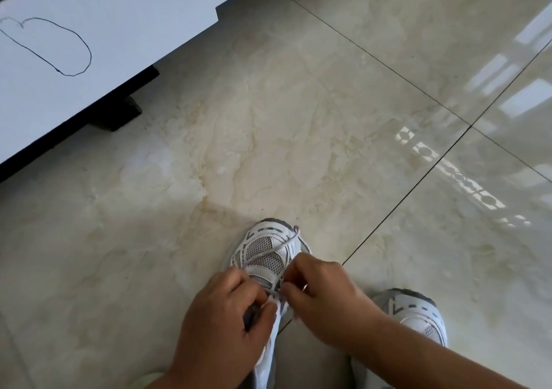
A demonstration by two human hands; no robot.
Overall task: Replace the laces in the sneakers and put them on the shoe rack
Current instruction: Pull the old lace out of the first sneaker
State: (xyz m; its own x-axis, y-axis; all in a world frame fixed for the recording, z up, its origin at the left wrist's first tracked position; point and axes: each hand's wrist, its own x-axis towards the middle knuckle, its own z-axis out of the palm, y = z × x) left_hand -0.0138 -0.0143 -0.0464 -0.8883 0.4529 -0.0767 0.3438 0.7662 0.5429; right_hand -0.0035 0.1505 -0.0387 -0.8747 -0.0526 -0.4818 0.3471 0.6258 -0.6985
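Observation:
A white and grey mesh sneaker (264,254) stands on the floor at the bottom centre, toe pointing away from me. A grey lace (280,246) runs loosely across its toe, one end lying by the toe tip. My left hand (221,320) grips the sneaker's side and tongue near the eyelets. Fingertips of my right hand (322,296) are pinched on the lace at the lower eyelets. The second sneaker (418,317) sits at the lower right, partly hidden behind my right forearm.
A low white shelf (89,44) with a drawn shoe outline (50,44) fills the upper left, resting on dark feet (119,113). Glossy beige marble floor tiles (298,119) with dark grout lines spread across the rest of the view.

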